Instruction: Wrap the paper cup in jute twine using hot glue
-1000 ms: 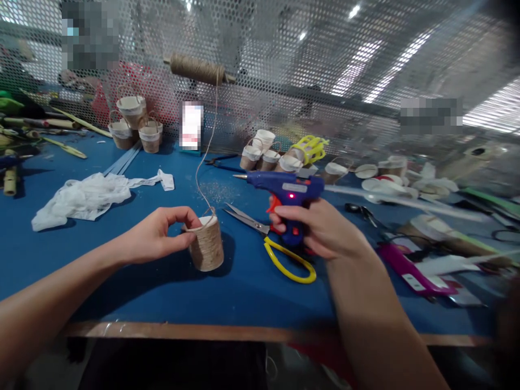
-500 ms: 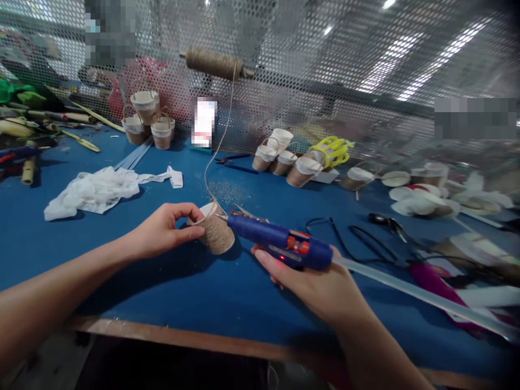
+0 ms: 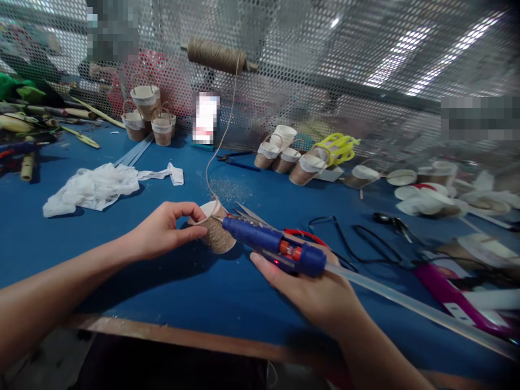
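Note:
My left hand point(image 3: 164, 230) pinches the rim of a twine-wrapped paper cup point(image 3: 217, 234), which leans tilted on the blue table point(image 3: 122, 260). A strand of twine point(image 3: 221, 141) runs from the cup up to a spool point(image 3: 217, 56) on the mesh wall. My right hand point(image 3: 312, 287) grips a blue hot glue gun point(image 3: 273, 248) with a clear glue stick trailing right. The gun's nozzle touches the cup's upper side near the rim.
Scissors point(image 3: 252, 215) lie just behind the gun. A white plastic bag point(image 3: 93, 187) lies at left. Wrapped cups point(image 3: 152, 116) stand at back left, more cups point(image 3: 284, 157) at back centre. A black cord point(image 3: 357, 244), a magenta tool point(image 3: 450, 295) and scraps crowd the right. A person works behind the mesh.
My right hand brought the glue gun down and left from an upright hold until its nozzle met the cup. My left hand tilted the cup toward it.

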`<action>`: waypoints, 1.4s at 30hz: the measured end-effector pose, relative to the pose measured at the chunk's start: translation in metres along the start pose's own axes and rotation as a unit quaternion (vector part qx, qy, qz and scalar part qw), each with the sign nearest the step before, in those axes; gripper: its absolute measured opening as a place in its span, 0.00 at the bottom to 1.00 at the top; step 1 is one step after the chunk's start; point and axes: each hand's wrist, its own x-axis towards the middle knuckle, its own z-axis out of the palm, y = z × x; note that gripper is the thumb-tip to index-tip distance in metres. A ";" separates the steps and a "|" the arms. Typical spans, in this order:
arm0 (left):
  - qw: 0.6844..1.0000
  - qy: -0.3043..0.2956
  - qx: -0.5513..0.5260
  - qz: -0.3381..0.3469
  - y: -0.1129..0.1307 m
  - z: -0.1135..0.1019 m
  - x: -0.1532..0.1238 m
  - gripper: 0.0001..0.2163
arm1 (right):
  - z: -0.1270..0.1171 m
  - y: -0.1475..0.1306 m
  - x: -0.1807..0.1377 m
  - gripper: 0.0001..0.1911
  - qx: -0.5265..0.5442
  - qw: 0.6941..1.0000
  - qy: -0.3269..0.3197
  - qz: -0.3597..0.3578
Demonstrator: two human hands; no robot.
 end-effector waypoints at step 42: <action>0.999 -0.024 0.018 0.016 -0.004 -0.007 0.000 0.06 | 0.000 0.000 0.004 0.13 0.059 0.997 0.026 0.035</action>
